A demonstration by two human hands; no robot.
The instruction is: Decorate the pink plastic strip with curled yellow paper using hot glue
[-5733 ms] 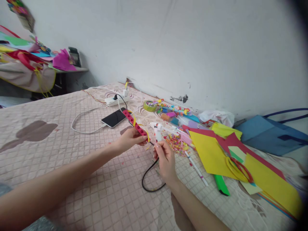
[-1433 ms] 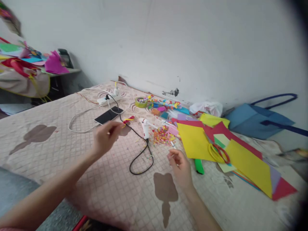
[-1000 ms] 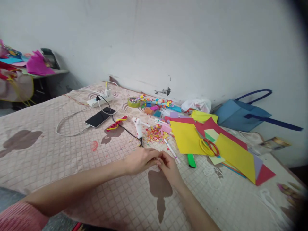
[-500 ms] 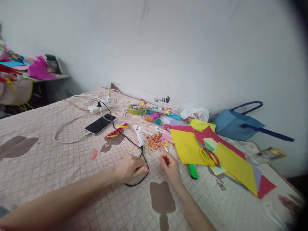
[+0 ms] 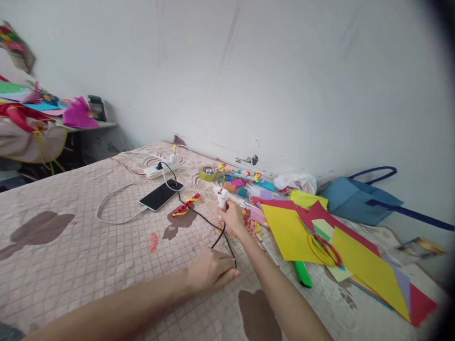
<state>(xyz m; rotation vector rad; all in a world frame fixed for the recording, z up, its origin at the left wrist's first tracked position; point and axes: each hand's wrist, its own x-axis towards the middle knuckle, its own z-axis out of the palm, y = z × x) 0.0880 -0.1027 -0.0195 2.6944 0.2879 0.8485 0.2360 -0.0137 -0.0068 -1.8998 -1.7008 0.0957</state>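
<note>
My right hand (image 5: 233, 219) is wrapped round the handle of a white glue gun (image 5: 222, 196), whose top shows above my fingers. From the gun's side a black cord (image 5: 203, 218) runs back to a white power strip (image 5: 161, 170) and loops down to the table by my left hand. My left hand (image 5: 214, 270) rests on the cloth with fingers curled and thumb pressed in; whatever it holds, if anything, is hidden. Left of the glue gun lies a red strip with dark dots and a yellow ribbon (image 5: 186, 205).
A phone (image 5: 161, 195) lies on the patterned tablecloth (image 5: 121, 255). Coloured sheets (image 5: 284, 232), red-and-yellow scissors (image 5: 325, 250) and a green cutter (image 5: 302, 274) lie on the right. A tape roll (image 5: 208, 174) and a blue bag (image 5: 359, 199) are near the wall.
My right hand has moved forward from the bare cloth and taken hold of the glue gun. My left hand stays low on the table, while the whole view has shifted slightly.
</note>
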